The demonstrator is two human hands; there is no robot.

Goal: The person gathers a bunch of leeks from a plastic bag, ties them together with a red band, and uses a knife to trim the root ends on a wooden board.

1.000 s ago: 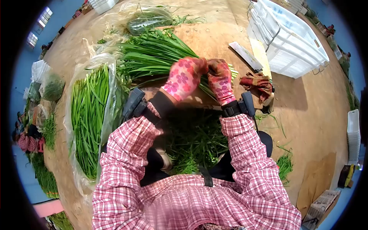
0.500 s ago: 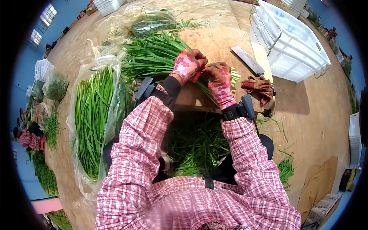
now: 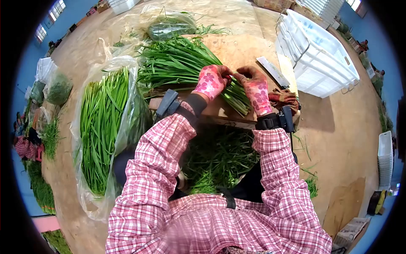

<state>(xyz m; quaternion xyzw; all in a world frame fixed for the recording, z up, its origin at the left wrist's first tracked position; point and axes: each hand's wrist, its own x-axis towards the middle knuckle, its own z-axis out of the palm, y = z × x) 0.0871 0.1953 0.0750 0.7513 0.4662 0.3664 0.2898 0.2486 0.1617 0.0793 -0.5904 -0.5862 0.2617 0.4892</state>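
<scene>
A bunch of long green chives (image 3: 179,59) lies across a wooden board, its leaves to the left and its pale cut ends toward the lower right. Both my hands wear pink flowered gloves with stained fingertips. Over the stems, my left hand (image 3: 210,81) is closed in a pinch, with a trace of a red tie at its fingertips. Just to its right, my right hand (image 3: 256,88) pinches thumb against fingers above the stalk ends. What it holds, if anything, is hidden. A flat knife-like blade (image 3: 272,72) and a reddish-brown cloth (image 3: 284,98) lie right of my right hand.
An open plastic bag holds upright chives (image 3: 103,131) on my left. Another bag of greens (image 3: 171,26) sits behind the board (image 3: 237,44). White crates (image 3: 315,53) stand at the right. Loose trimmings (image 3: 220,156) lie between my legs. Other people sit far left.
My hands have drawn slightly apart, the right one moving right and off the stalk ends. The red strip that hung between them now barely shows. The view has shifted a little.
</scene>
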